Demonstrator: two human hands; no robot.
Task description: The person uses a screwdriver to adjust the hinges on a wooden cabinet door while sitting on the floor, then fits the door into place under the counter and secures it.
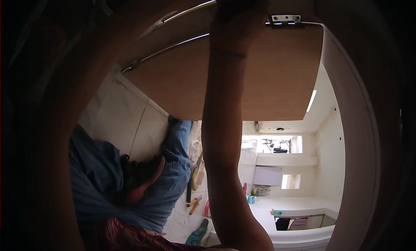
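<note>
My right hand (239, 17) is raised to the top edge of a brown wooden panel (277, 73), just left of a metal hinge (286, 19); its fingers are in shadow, so what they hold is unclear. My right forearm crosses the middle of the view. A long metal strip (177, 45) with a fitting at its left end runs along the panel's upper edge. A dim arm-like shape curves up the left side, but I cannot make out my left hand.
My jeans-clad legs (169, 194) and a dark red-soled shoe (143, 181) are over white floor tiles (125, 108). Tools (193, 177), pliers (194, 203) and a teal item (197, 233) lie beside them. A pale frame (359, 134) bounds the right; beyond are white walls, openings and shelves.
</note>
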